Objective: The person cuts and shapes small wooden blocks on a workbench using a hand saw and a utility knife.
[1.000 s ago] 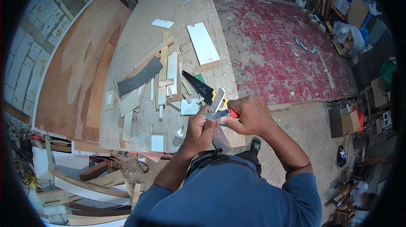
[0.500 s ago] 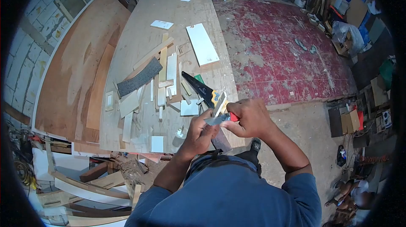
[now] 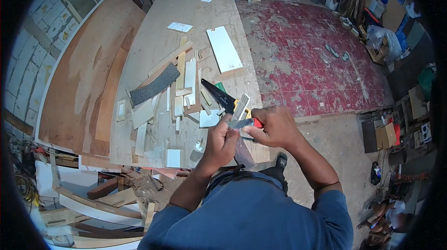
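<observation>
My right hand (image 3: 275, 128) is closed around the red handle of a bladed tool (image 3: 241, 123). Its flat metal blade points left and lies across a narrow pale wooden strip (image 3: 241, 106). The fingers of my left hand (image 3: 221, 143) are wrapped round the lower end of that strip, close to the blade tip. Behind the strip, a handsaw (image 3: 218, 95) with a black blade and yellow handle lies on the wooden table (image 3: 153, 31). A white square piece (image 3: 209, 118) is on the table left of the strip.
Wooden offcuts (image 3: 178, 105), a dark grey curved strip (image 3: 155, 85) and a white board (image 3: 224, 49) lie on the table. A large brown panel (image 3: 84, 77) leans at the left. At the lower right, a person (image 3: 386, 215) is partly visible.
The strip now stands more upright, with more of its face showing. My left hand has shifted slightly, and the blade has turned flatter against the strip.
</observation>
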Tool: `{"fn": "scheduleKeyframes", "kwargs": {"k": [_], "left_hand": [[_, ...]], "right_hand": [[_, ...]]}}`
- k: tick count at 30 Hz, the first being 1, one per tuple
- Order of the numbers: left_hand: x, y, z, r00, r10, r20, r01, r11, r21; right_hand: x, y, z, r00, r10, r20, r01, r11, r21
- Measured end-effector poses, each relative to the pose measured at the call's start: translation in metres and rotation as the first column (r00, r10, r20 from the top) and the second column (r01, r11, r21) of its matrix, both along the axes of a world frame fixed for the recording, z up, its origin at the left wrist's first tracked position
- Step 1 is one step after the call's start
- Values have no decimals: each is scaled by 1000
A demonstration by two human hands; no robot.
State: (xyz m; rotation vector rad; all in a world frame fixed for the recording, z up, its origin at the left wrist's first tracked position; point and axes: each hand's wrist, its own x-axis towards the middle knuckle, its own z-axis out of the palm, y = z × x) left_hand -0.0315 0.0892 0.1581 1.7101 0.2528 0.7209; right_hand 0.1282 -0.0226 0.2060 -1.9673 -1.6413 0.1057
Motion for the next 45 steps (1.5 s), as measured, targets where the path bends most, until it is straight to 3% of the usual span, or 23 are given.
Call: {"fn": "scheduleKeyframes", "kwargs": {"k": [1,4,16,19,30,40,45], "left_hand": [[2,0,-3,994,-104,13,105,967,-233],[4,-5,2,984,-155,85,174,932,-317],[-1,-3,16,962,-258,89,270,851,-451],[-1,-5,19,976,-214,51,210,839,-503],[2,-1,28,996,-92,-8,81,917,-390],[3,1,16,999,-50,-8,45,961,-274],[2,-1,12,997,-74,-1,70,952,-298]], "right_hand": [[1,0,-1,1000,0,2,0,1000,3],[5,-3,-4,999,27,47,-33,992,124],[1,-11,4,999,-17,45,15,999,42],[0,-12,8,999,-28,23,28,999,20],[3,-20,16,992,-129,-14,126,983,-134],[1,-16,17,989,-137,-52,128,982,-142],[-3,-11,17,996,-89,-28,86,991,-100]]}}
